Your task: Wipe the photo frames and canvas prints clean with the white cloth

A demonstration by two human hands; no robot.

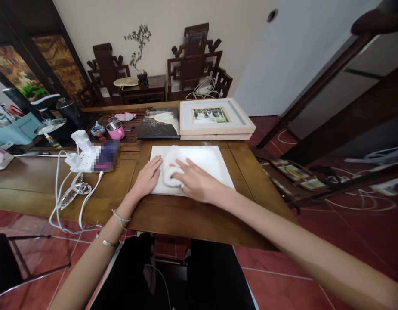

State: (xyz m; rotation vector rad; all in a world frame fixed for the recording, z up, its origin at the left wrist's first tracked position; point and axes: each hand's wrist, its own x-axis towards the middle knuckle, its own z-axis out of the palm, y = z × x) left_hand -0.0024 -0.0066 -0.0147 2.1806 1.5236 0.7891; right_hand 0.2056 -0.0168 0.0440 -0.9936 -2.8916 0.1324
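Nearest at 6 o'clock: the person's lap in black, two bare forearms reaching up over the wooden bench (pixel 199 219). Left wrist carries two thin bracelets (pixel 120 218)

Left hand (pixel 149 176) lies flat, fingers together, palm down on the left edge of a white panel (pixel 214 161), fingertips touching the white cloth (pixel 169 170). Holds nothing, just presses

Right hand (pixel 195 183) palm down on the cloth, fingers spread and slightly curled over the wad, pressing it onto the panel. Whether it grips the cloth or only rests on it, cannot tell

Cloth is bunched, sits on the panel's left half between both hands; panel lies flat at bench centre, near edge close to the bench front

At 9 o'clock from the hands: white power strip (pixel 81 157) with white cables (pixel 68 193) trailing over the bench edge toward the red tile floor, a blurred dark item just beside it

Farther, 12 o'clock: dark photo print (pixel 158 122) lying flat, and just right of it a framed photo (pixel 214 118) in a pale wide frame stacked on another frame. At 11 o'clock a pink pot (pixel 115 130) with metal lid

Far back by the wall: two dark carved chairs (pixel 194 64), a small table between with a potted plant (pixel 140 47)
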